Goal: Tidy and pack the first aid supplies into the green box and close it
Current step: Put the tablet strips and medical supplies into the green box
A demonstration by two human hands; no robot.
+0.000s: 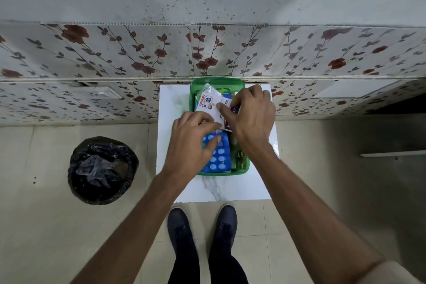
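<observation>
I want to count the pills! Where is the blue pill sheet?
In the head view the blue pill sheet lies in the near left part of the green box, partly under the left hand, just below the white packet.

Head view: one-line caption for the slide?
Both hands, left hand and right hand, press a white packet and blue pill strip into the open green box.

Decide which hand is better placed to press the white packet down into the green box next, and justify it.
Probably the left hand: its fingers already rest on the white packet over the green box, while the right hand lies beside it on the dark packet.
</observation>
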